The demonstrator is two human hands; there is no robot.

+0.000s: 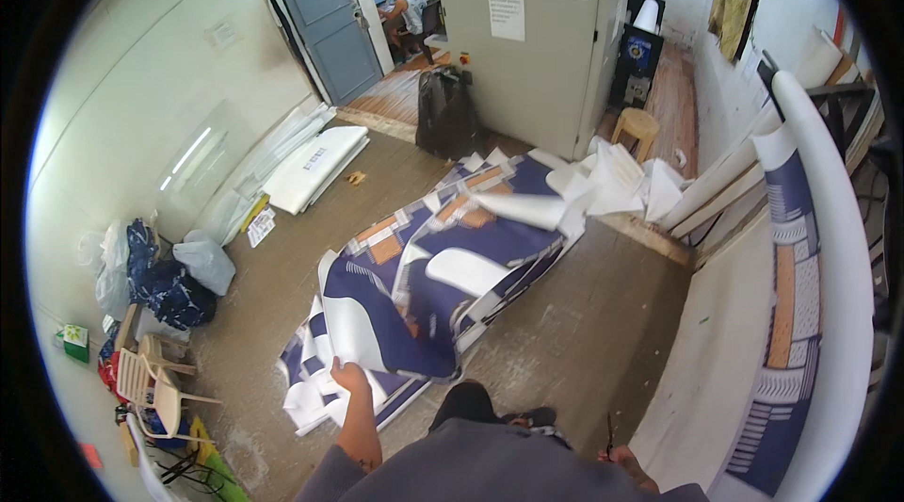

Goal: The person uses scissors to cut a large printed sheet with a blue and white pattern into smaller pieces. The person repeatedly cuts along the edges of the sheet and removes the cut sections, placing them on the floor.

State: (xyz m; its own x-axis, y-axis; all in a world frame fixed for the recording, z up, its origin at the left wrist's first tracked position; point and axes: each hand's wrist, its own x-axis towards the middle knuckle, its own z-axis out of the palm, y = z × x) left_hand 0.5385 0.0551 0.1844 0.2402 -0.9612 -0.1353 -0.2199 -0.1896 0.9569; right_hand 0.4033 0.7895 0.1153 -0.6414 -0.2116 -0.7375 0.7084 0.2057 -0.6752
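Observation:
My left hand [349, 376] grips the edge of a large printed sheet [395, 325], patterned in navy and white and partly lifted in a curl. It hangs over a long pile of similar printed sheets [487, 240] in navy, white and orange, lying crumpled on the floor before me. Low on the right, beside my body, my right hand [625, 468] holds a slim dark pointed tool, seemingly scissors [609, 435], apart from the sheets. My fingers hide most of its handle.
A printed roll [794, 276] hangs along the right. Ahead stand a large grey cabinet [522, 78], a black bag [445, 113] and a stool [635, 127]. White panels [318, 166], bags [176, 290] and chairs [159, 389] line the left wall. A person [409, 11] sits beyond the door.

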